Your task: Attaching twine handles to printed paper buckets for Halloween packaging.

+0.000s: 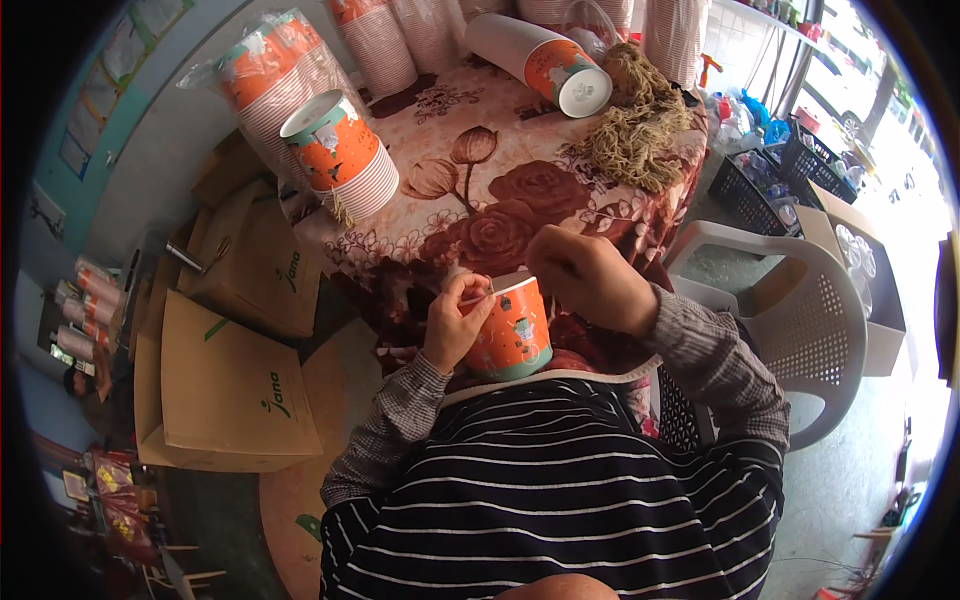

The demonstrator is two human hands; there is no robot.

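Observation:
An orange paper bucket (515, 335) with a green base and a white rim rests upright against my lap, at the table's near edge. My left hand (458, 318) is closed on its left rim, thumb and fingers pinched together. Just above and to the right of the rim is my right hand (592, 275), its fingers curled closed. Whatever those fingers hold is hidden from this side. On the table, a nested stack of similar buckets (342, 150) stands to the left. Another stack (530, 60) lies on its side at the back, beside a tangled bundle of tan cords (640, 125).
A flowered red cloth (440, 215) covers the table. Plastic-wrapped bucket stacks (270, 75) line its far and left sides. Cardboard boxes (230, 390) are on the left. On the right stand a grey plastic chair (790, 310) and black crates (750, 190).

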